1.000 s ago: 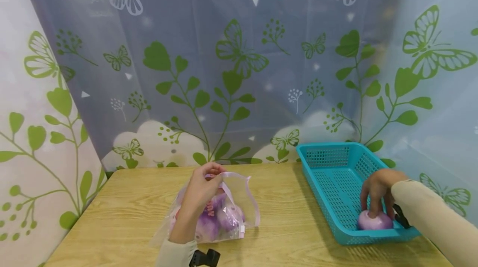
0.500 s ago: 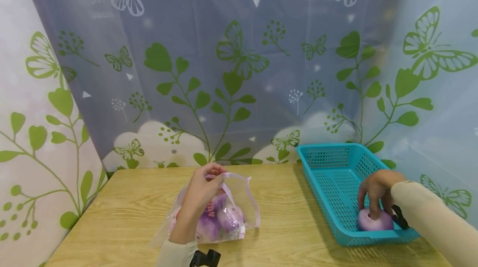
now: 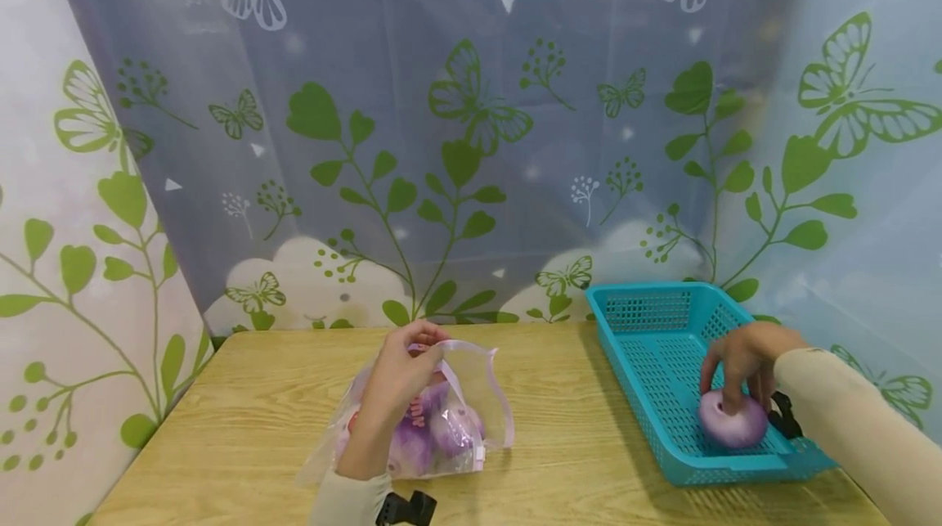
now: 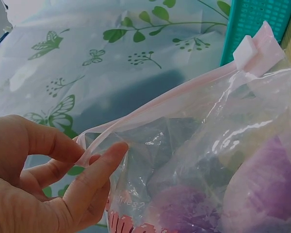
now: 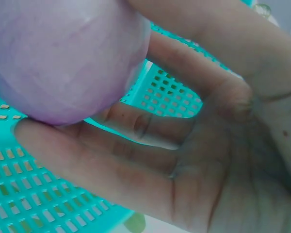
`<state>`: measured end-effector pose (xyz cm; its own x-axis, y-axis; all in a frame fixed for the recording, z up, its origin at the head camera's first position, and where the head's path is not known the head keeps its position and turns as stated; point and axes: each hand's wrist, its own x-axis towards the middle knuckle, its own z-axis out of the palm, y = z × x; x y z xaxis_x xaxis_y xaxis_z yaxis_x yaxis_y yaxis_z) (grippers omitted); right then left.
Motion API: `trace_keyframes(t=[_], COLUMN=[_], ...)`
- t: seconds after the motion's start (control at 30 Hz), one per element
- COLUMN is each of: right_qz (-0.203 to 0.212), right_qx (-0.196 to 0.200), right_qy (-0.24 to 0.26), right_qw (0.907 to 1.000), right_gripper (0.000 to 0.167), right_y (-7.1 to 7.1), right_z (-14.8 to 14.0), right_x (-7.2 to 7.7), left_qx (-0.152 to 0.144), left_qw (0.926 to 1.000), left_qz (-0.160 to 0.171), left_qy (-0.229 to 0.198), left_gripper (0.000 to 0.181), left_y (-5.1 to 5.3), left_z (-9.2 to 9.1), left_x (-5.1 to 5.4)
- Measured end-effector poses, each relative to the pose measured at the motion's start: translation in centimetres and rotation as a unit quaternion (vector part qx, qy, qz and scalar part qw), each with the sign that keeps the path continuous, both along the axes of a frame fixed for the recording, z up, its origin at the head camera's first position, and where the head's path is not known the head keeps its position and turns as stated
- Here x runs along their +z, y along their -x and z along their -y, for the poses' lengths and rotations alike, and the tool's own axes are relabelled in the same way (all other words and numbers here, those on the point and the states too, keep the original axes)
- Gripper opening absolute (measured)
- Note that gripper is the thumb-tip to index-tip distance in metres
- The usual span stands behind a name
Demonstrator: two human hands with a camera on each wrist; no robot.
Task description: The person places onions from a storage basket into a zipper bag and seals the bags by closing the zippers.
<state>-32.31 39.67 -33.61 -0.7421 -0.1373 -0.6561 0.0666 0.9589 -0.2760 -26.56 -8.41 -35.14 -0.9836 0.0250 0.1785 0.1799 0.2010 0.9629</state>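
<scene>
My left hand [image 3: 401,375] pinches the pink-edged rim of a clear slider zip bag [image 3: 486,395] between thumb and fingers. Several purple-and-white onions [image 4: 262,189] lie inside that bag, seen through its plastic with pink print. Over the near end of a turquoise basket [image 3: 636,395], my right hand [image 3: 754,358] grips a single purple onion [image 3: 732,420] from above. In the right wrist view, fingers and thumb stand around the smooth onion [image 5: 68,58]. Whether it touches the basket floor I cannot tell.
The bag and basket stand apart on a wooden table [image 3: 559,428]. A cloth with butterflies and green leaves [image 3: 471,207] hangs behind and to both sides. Black straps circle both wrists.
My right hand has shifted slightly up and left with the onion, which now shows more of its near side. The left hand and the bag stay in place.
</scene>
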Motion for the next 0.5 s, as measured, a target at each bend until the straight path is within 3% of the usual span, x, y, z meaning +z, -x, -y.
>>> trace_keyframes(t=[0.23,0.5], right_qz=[-0.037,-0.068], right_qx=[0.003,0.033], right_qy=[0.021,0.087], right_qw=[0.9991,0.9934], right_gripper=[0.048,0.052], right_y=[0.1,0.0], right_z=[0.6,1.9], right_x=[1.4,4.1], left_qx=[0.001,0.01], left_qw=[1.0,0.9999], left_qz=[0.0,-0.004], left_qy=[0.001,0.006], left_gripper=[0.015,0.016], left_y=[0.1,0.3], left_z=[0.1,0.1], left_x=[0.0,-0.2])
